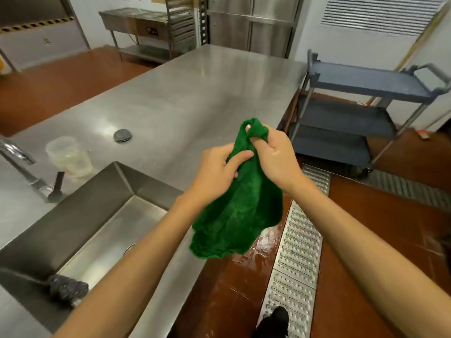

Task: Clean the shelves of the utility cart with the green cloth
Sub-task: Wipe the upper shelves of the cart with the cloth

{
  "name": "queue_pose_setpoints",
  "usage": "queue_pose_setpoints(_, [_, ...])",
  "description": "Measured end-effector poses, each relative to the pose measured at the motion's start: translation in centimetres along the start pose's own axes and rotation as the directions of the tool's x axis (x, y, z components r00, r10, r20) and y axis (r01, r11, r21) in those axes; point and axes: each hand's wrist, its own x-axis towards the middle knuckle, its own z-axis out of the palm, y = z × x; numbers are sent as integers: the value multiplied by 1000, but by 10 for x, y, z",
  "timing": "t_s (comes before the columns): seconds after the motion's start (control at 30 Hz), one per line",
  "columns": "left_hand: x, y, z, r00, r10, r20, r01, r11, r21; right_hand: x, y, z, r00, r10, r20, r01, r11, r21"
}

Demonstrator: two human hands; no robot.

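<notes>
The green cloth (pixel 240 211) hangs in front of me, above the edge of the steel counter and the floor. My right hand (pixel 275 154) grips its bunched top, with fingers curled into the fabric. My left hand (pixel 219 169) pinches the cloth just below that, thumb on the front. The grey utility cart (pixel 361 86) with three shelves stands at the right, past the end of the counter and well beyond both hands. Its shelves look bare.
A steel counter (pixel 195 98) runs ahead on the left with a sink (pixel 102 223), a tap (pixel 19 162), a clear plastic tub (pixel 68 154) and a round dark plug (pixel 122 135). A metal floor drain grate (pixel 297 240) crosses the wet red floor below me.
</notes>
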Motion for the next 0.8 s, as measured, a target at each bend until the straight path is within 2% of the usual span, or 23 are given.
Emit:
queue_pose_setpoints(0.1, [22,11,38,995,99,21,-101,989,107,6,19,-34,999,16,-32,-18,997,-76])
queue_pose_setpoints(0.33, [88,34,134,981,154,121,-166,981,101,31,68,-129,985,76,-157,-88,994,-70])
queue_pose_setpoints(0.47, [124,60,199,981,130,147,-133,991,7,48,92,-189,952,176,-251,-169,984,52])
queue_pose_setpoints(0.6, [162,78,262,975,140,171,-141,990,-7,62,122,-252,916,298,-269,-261,951,163])
queue_pose_setpoints(0.8, [202,94,339,941,136,311,-140,990,-8,68,171,-335,885,338,-320,-322,941,102])
